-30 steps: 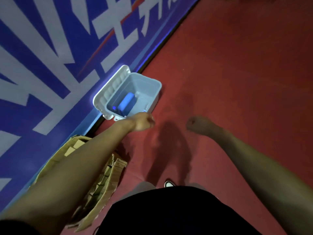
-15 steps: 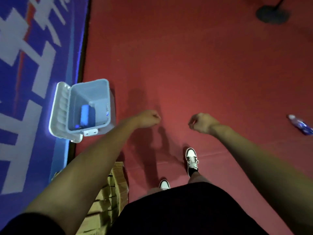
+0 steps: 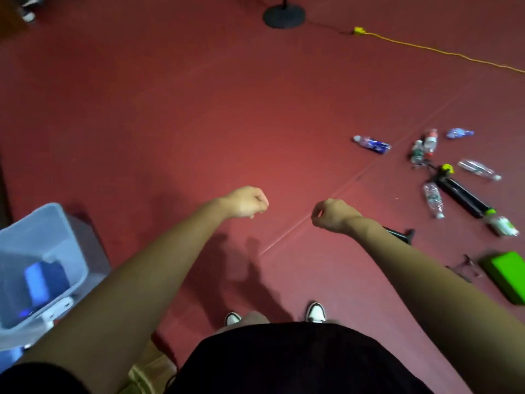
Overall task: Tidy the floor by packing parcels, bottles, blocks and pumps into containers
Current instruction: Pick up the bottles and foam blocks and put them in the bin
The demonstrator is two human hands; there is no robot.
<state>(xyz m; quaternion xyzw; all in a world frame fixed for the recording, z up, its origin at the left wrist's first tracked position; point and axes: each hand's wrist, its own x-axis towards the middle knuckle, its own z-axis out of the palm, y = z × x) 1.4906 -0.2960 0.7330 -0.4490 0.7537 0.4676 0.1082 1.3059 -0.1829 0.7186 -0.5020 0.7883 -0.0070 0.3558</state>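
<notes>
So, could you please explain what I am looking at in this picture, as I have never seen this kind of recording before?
There is no machine here. A person wears a camera on the head, so the single view looks forward and down at a red floor. The left hand and right hand are stretched out in front with fingers curled, holding nothing. At the left stands a pale blue bin with a blue object inside. On the floor to the right lie several plastic bottles, a black pump with yellow-green ends and a green block, none of them packed yet. The person's white shoes show near the bottom.
</notes>
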